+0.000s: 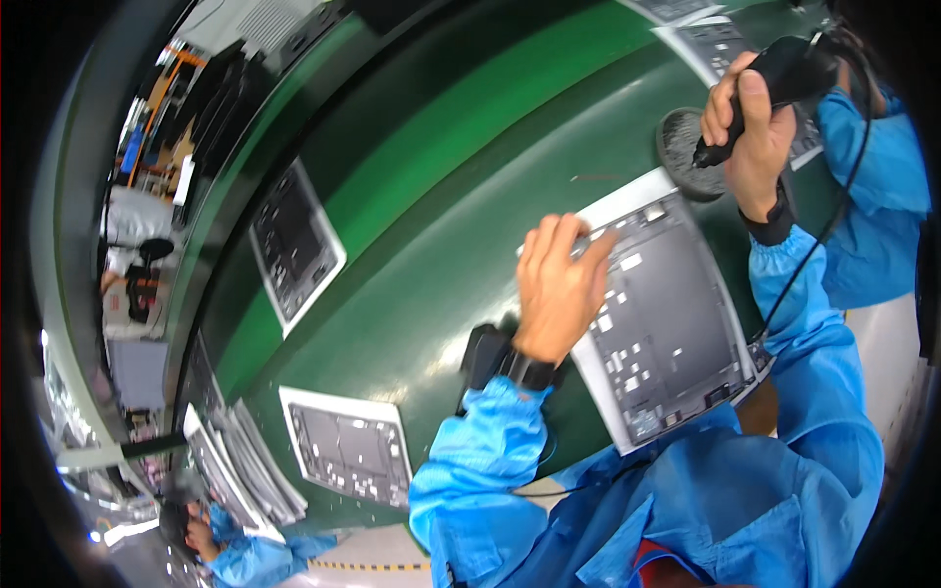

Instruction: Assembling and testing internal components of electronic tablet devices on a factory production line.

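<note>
In the head view, a black corded driver (784, 71) is gripped in the right hand (753, 137), the fingers wrapped around its body and the thumb laid along it. Its tip is held over a round dish (663, 149) of small grey pieces; whether they are touched cannot be told. The left hand (557, 284) is loosely open, its fingers bent and slightly spread over the upper-left edge of a grey panel (676, 318), and no object is seen held in it. The panel is set on a white backing sheet (600, 397), tilted on the green worktable (441, 284) in front of the body.

The step in hand is judged to be work with the driver at the dish. It is best done with the tip presented squarely, the panel steadied lightly by its edge, and the cable (845, 201) held clear of the panel's face.

Small pale patches (629, 262) are scattered across the panel; no brand or writing can be read on them.
</note>
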Demonstrator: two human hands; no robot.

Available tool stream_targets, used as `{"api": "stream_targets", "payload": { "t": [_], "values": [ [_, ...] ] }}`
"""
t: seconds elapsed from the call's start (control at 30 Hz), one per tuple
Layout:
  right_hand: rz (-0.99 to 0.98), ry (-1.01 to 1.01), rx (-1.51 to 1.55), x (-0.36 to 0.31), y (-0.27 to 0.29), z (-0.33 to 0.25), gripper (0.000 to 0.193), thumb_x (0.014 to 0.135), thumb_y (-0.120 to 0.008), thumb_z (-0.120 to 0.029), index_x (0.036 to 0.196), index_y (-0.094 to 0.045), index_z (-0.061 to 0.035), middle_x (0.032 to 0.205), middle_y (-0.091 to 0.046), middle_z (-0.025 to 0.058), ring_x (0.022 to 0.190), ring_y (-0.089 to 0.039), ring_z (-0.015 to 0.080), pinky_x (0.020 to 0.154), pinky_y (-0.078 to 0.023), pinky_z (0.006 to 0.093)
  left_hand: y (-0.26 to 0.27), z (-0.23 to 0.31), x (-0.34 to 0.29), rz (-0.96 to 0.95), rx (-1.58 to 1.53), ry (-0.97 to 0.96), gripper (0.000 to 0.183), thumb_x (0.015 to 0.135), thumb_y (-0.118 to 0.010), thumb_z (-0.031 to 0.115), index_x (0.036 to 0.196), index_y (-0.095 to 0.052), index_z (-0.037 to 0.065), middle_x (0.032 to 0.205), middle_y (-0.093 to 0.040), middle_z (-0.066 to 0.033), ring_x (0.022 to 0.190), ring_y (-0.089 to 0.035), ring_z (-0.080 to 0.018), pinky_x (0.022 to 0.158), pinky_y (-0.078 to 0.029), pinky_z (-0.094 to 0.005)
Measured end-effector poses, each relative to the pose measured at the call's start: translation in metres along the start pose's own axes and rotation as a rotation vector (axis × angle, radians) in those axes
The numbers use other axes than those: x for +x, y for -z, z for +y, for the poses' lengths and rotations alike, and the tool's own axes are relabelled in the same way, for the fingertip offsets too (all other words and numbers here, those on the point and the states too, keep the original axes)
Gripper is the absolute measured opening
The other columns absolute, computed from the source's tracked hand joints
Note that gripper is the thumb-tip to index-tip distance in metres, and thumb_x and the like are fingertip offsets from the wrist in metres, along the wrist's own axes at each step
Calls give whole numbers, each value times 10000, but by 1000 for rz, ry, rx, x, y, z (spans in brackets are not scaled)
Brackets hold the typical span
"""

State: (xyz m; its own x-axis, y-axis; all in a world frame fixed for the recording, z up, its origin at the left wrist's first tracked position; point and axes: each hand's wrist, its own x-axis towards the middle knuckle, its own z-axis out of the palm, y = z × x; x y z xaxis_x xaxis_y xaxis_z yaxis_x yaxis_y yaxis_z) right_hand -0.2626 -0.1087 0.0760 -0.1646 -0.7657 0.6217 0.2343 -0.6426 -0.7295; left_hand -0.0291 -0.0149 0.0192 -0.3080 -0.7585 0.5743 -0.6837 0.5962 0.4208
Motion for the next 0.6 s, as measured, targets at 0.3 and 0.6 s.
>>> {"api": "stream_targets", "payload": {
  "t": [0.3,0.6],
  "values": [
    [87,23,-125,14,49,8,260,1090,-547,-280,1088,-521,-21,677,-497,22,512,-460,97,483,-403,256,1,11,-2,-109,215,-62,355,733,-764,-9,1070,-764,101,1014,-658,-54,922,-635,-258,747,-503,-390],
    [100,21,-150,18,53,19,240,1091,-550,-262,1111,-521,-25,696,-515,31,521,-480,105,495,-413,261,-2,11,0,-83,204,-63,296,757,-763,-13,1037,-763,84,1009,-684,-63,920,-666,-262,750,-519,-399]
  ]
}}
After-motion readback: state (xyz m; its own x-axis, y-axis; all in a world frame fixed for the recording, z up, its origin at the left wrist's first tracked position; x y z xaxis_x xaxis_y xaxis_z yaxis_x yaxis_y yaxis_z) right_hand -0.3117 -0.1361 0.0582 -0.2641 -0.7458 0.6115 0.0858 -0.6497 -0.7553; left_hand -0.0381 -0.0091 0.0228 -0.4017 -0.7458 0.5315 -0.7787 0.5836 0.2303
